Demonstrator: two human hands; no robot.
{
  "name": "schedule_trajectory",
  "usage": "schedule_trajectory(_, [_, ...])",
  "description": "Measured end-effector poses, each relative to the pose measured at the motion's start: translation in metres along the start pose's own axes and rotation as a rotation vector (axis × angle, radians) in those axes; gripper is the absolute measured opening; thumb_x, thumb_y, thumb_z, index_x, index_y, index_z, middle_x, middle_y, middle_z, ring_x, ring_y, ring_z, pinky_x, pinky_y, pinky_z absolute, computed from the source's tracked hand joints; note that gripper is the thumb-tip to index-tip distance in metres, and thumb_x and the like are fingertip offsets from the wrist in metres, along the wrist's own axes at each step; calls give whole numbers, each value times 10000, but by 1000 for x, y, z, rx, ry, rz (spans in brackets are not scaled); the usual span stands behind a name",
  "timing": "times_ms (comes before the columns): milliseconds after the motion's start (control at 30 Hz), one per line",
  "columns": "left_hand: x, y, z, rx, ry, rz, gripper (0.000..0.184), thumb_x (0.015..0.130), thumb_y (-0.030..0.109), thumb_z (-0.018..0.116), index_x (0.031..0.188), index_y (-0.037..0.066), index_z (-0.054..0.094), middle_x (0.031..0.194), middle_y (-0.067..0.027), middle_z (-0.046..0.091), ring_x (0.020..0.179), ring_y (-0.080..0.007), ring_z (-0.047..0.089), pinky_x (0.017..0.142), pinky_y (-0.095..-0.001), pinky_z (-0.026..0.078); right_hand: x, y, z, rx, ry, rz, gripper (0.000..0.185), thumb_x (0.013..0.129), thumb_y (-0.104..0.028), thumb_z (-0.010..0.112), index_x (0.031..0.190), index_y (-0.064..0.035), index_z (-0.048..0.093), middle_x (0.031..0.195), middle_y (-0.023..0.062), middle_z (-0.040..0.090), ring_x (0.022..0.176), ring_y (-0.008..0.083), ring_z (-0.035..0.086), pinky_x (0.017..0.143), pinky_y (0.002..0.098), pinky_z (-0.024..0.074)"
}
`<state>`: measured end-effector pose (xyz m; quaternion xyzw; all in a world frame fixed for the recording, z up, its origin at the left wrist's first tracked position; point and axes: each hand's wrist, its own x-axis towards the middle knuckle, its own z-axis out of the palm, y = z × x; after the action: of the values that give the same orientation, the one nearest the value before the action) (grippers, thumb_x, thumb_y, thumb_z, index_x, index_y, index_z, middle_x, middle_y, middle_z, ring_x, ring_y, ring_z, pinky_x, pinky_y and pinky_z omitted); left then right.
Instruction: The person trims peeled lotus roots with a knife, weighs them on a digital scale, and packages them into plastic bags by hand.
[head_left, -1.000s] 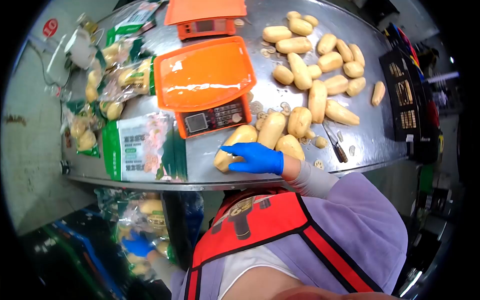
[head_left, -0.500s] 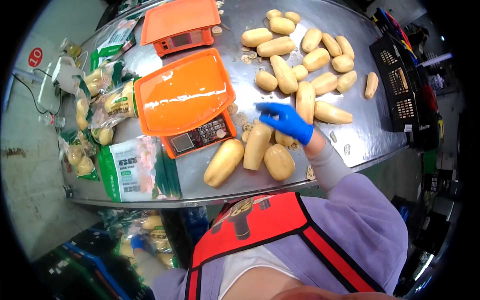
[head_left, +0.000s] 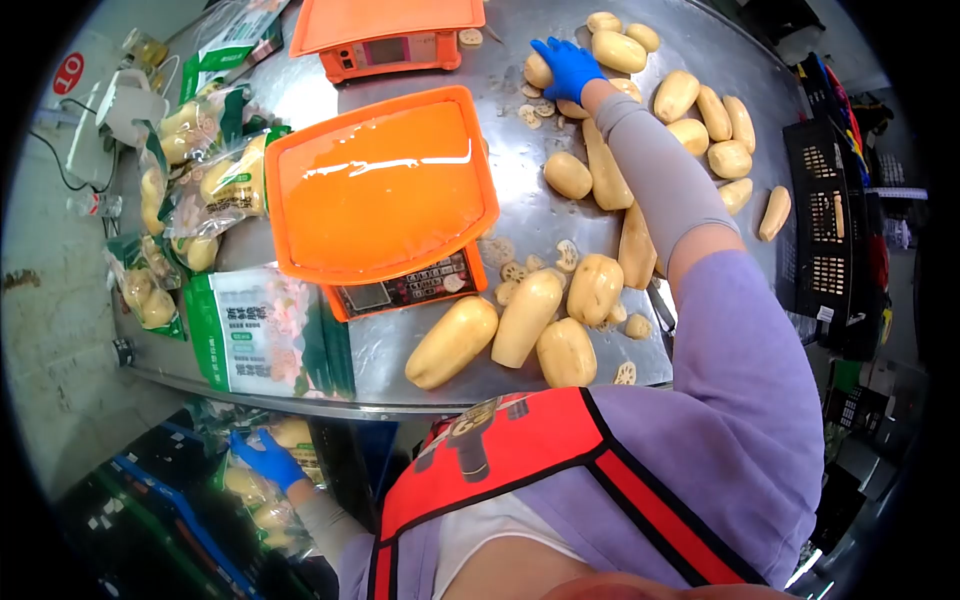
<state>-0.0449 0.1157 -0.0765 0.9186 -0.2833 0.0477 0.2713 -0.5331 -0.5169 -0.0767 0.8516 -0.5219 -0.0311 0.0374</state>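
Observation:
My right hand (head_left: 570,70), in a blue glove, reaches across the metal table. Its fingers and thumb span a peeled lotus root (head_left: 538,71), which the hand partly hides. Several more peeled lotus roots (head_left: 677,96) lie around and beyond it, some behind my forearm. Nearer my body rest a long lotus root (head_left: 452,342) and a few others beside cut slices (head_left: 513,271). Below the table edge, my left hand (head_left: 268,460), also blue-gloved, has its fingers apart above bagged lotus roots (head_left: 250,487).
Two orange scales stand on the table, one near (head_left: 385,185) and one farther back (head_left: 390,25). A flat printed bag (head_left: 255,335) lies at the front left, with filled bags (head_left: 225,185) behind it. A black crate (head_left: 825,200) borders the right side.
My right hand has moved from the near lotus roots to the far group, uncovering a lotus root near me. My left hand has come up off the bags with its fingers spread. The view has shifted.

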Motion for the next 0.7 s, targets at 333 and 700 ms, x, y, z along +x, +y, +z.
schedule_trajectory(333, [21, 76, 13, -95, -22, 11, 521, 868, 86, 585, 1329, -45, 382, 1368, -193, 385, 1223, -272, 406, 1040, -358, 318, -93, 34, -48, 1858, 408, 281, 504, 864, -290, 616, 1282, -61, 453, 1191, 67, 542, 1087, 199, 516, 925, 352, 417])
schedule_trajectory(700, [24, 154, 53, -526, -157, 221, 508, 866, 13, 551, 1344, -13, 381, 1331, -150, 427, 1191, -248, 432, 1008, -362, 344, -206, -26, -108, 2404, 157, -123, 738, 779, -429, 636, 1332, -24, 361, 1323, 126, 437, 1246, 244, 415, 1087, 375, 294])
